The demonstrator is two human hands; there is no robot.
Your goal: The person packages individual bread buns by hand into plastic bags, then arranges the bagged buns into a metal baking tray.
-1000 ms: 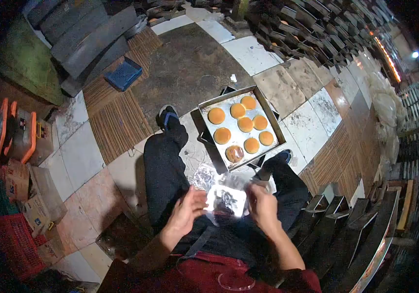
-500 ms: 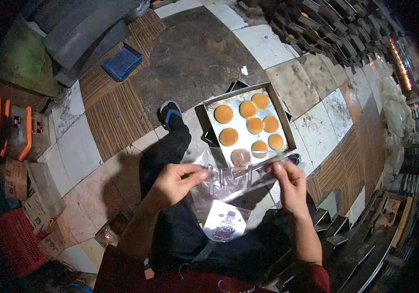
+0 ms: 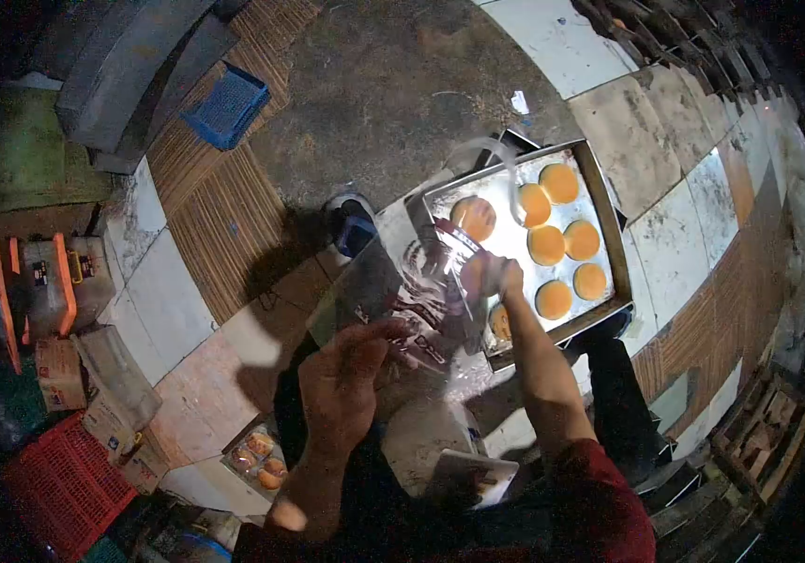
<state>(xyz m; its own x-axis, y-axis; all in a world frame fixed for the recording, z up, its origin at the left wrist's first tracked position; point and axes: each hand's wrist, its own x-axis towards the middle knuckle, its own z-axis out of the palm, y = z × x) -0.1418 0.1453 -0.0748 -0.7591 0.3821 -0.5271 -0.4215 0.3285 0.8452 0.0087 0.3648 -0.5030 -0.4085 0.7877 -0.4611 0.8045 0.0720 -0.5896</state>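
My left hand pinches the lower left part of a clear plastic bag with dark red print. Higher up, my right hand, somewhat blurred, has its fingers closed on the bag's right side, over the near left part of a metal tray. Several round golden buns lie on the tray; the bag and my right hand partly hide those at its left. Near my lap is a white packet with print, partly in shadow.
Packed buns sit on the floor at lower left. Beyond them are a red crate, cardboard boxes and clear bins with orange handles. A blue basket lies at upper left, wooden racks at upper right.
My right hand has moved up and left over the tray, and the bag has spread upward. My left hand has shifted slightly right. The view has turned, so the tray appears farther right.
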